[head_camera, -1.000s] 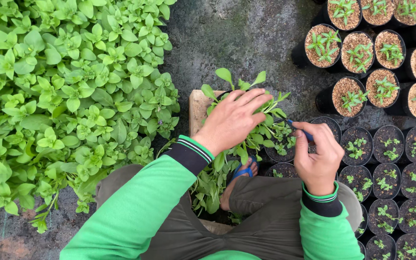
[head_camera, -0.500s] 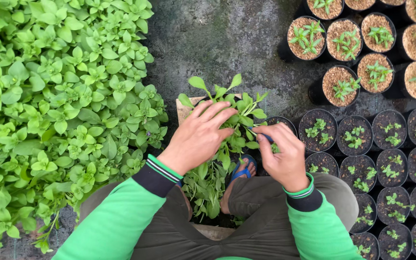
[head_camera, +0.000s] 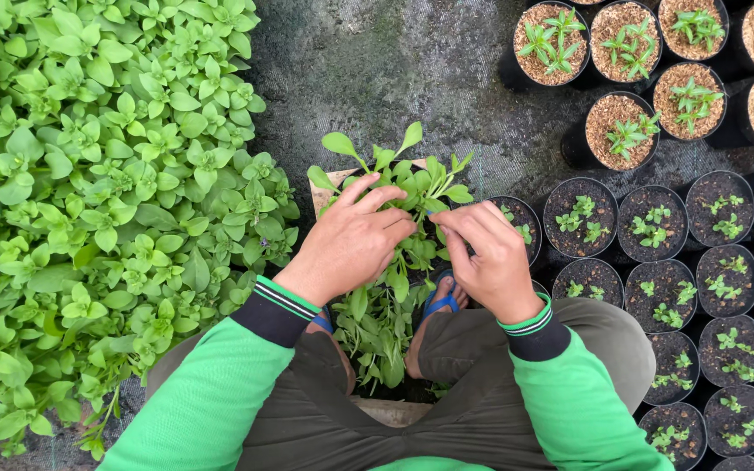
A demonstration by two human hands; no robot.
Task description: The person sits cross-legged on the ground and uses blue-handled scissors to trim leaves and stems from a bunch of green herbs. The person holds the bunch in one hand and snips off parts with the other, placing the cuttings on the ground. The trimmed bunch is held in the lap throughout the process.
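We rest our left hand (head_camera: 351, 240) flat on a bunch of seedlings (head_camera: 386, 262); our right hand (head_camera: 486, 257) pinches one stem, black pots (head_camera: 656, 227) at three o'clock.

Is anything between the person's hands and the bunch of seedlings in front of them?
Nothing visible. The left hand rests on top of the bunch of seedlings, and the right hand pinches into its leaves beside it. The black pots sit off to the right, apart from both hands.
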